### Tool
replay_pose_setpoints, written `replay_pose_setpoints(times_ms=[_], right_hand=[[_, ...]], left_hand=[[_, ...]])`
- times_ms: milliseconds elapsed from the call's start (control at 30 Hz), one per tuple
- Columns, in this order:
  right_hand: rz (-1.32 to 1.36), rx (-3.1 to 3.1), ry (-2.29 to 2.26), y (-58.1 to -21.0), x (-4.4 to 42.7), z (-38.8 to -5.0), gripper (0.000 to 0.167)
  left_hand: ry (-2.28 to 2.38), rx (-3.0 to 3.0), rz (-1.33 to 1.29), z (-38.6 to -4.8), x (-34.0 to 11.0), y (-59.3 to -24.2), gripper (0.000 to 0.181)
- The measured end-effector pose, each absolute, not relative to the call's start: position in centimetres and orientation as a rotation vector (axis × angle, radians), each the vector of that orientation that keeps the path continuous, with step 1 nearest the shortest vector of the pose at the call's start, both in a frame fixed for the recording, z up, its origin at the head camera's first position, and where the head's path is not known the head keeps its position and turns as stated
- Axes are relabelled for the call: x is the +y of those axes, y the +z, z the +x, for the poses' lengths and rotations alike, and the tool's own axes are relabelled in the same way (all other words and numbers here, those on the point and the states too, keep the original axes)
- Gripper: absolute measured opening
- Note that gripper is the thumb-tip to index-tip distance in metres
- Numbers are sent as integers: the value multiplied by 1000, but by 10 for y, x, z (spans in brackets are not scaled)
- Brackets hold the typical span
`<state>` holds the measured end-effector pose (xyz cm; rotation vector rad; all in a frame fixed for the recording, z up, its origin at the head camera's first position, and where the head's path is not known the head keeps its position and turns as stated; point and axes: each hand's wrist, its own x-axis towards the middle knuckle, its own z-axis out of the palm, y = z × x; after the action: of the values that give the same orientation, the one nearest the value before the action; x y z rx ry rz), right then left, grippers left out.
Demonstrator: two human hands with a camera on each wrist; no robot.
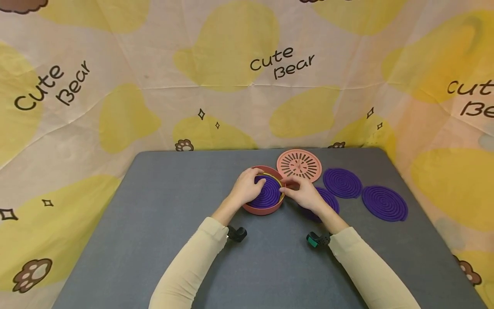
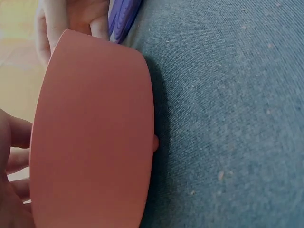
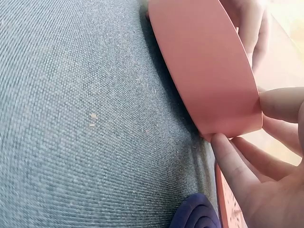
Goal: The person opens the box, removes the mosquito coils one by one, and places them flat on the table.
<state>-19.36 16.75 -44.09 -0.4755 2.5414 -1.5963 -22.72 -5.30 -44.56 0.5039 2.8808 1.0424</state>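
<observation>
A round salmon-pink box point(image 1: 262, 211) sits on the table in the head view, with a purple spiral mosquito coil point(image 1: 267, 195) lying in it. A thin yellow edge point(image 1: 282, 199) shows beside this coil. My left hand point(image 1: 245, 187) reaches over the box's left side, its thumb on the coil and its fingers near the far rim. At the right rim my right hand point(image 1: 305, 195) holds the box wall between thumb and fingers. In the right wrist view, the thumb meets the upper edge and a fingertip point(image 3: 220, 140) touches the lower wall.
A pink slotted lid point(image 1: 314, 165) lies behind the box. Purple coils lie to the right: one point(image 1: 328, 199) partly under my right hand, another point(image 1: 342, 183) behind it, a third point(image 1: 384, 203) farther right. A patterned cloth point(image 1: 227, 56) hangs behind the grey table point(image 1: 173, 201).
</observation>
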Motion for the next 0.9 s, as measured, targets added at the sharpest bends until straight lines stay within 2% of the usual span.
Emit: replay_pose_setpoints(times_ms=[167,900], right_hand=[[-493,2540,-1591,-426,166,-185,34],[-476,2527,-1588,-425,165,-185,34]], left_hand=[[976,2877,478,-229,-51,-446,38],[752,2904,487,-230,-45,-451,59]])
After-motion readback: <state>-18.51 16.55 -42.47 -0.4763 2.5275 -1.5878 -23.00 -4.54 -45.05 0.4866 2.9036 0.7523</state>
